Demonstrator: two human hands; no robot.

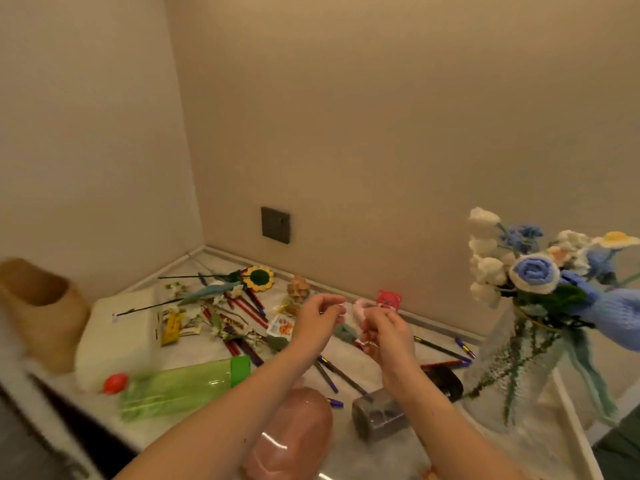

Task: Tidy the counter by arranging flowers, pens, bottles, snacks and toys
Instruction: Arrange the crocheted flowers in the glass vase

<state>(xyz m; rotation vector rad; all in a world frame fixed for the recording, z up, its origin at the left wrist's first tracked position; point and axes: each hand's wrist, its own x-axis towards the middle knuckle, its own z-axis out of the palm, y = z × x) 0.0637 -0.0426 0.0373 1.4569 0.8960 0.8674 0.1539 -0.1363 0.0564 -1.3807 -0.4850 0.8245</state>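
Observation:
Both my hands are raised over the middle of the counter. My left hand [317,318] and my right hand [388,336] have curled fingers and together pinch a pink knitted flower [361,305] with a grey-green leaf [345,333]. A glass vase [512,362] at the right holds blue and white knitted flowers [533,271]. A knitted sunflower [258,278] and loose stems lie at the back left. Several pens [251,308] are scattered across the counter. A green bottle [187,382] and a pink bottle [291,434] lie on their sides in front.
A grey pen holder [377,414] lies tipped over near the front. Snack packets [173,327] [281,325], a skull-like toy [298,289] and a red toy [388,299] sit further back. A white box [117,327] and a tan container [38,296] stand at the left.

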